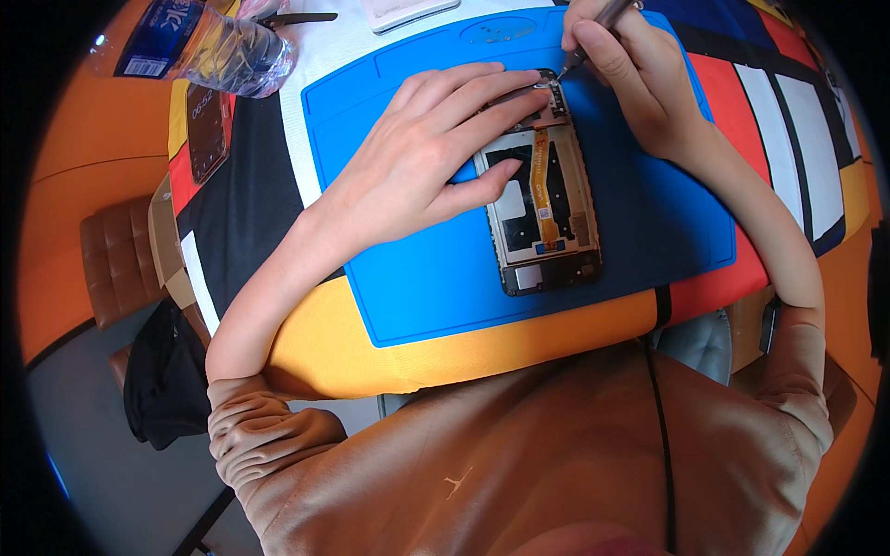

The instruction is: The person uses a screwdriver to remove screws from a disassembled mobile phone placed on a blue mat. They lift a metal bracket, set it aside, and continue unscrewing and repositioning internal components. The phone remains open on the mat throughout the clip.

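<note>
We pinch a slim tool (612,13) in our right hand (642,76); our left hand (428,141) (grip unclenched, fingers outstretched) rests across the disassembled phone (567,185).

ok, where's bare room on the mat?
Blue mat: right of the opened phone, below the right hand; left of the phone's lower half, below the left hand. Crowded: phone's top end, with left hand and slim tool there.
</note>
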